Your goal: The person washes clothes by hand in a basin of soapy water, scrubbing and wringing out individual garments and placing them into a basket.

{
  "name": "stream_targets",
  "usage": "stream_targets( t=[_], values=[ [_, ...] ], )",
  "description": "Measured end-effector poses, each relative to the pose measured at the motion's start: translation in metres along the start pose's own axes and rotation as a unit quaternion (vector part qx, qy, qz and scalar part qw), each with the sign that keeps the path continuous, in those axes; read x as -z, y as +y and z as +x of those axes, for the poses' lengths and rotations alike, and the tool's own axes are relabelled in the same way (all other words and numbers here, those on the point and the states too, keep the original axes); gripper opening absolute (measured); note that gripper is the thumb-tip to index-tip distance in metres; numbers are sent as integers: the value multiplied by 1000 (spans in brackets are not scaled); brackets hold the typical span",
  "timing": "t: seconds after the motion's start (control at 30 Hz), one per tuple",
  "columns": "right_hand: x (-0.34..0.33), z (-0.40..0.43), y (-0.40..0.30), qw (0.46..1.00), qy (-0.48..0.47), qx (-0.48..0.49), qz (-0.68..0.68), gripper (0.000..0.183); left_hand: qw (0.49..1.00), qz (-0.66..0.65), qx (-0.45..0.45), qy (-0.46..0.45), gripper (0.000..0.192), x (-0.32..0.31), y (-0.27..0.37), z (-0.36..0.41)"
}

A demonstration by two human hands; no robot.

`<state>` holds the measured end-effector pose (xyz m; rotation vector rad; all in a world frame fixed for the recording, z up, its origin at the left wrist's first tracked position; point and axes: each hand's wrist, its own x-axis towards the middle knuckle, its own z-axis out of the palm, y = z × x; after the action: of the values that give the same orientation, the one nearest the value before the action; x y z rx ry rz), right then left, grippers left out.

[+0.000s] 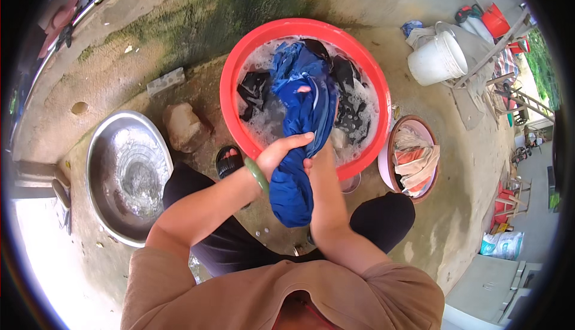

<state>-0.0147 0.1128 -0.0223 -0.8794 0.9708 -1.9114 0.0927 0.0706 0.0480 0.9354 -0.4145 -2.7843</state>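
Note:
Both of my hands grip a bunched dark-blue garment point(296, 105) over a red plastic basin point(231, 67). My left hand point(280, 149), with a green bangle at the wrist, wraps around the cloth with its thumb on top. My right hand point(324, 154) holds the same bundle from the right side, mostly hidden by the fabric. The near end of the garment hangs over the basin's front rim towards me. Its far end lies in the sudsy water point(274, 121). Black wet clothes point(348, 92) rest in the suds, on both sides of the blue garment.
A metal basin point(134, 168) holding some clear water stands at left. Near it lie a rough stone point(182, 128) and a grey block point(166, 81). At right, a pink tub point(384, 164) holds cloths point(415, 161). A white bucket point(433, 62) stands farther right, beside a mossy wall point(215, 20).

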Motion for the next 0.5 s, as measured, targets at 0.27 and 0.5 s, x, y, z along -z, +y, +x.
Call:
stream_targets(
  t=[0.27,0.5],
  values=[
    [62,74,88,796,-158,-264,-521,28,512,855,71,43,43,79,-27,122],
    [72,72,59,664,-136,-273,-683,38,529,845,-60,52,73,83,-50,155]
  ],
)
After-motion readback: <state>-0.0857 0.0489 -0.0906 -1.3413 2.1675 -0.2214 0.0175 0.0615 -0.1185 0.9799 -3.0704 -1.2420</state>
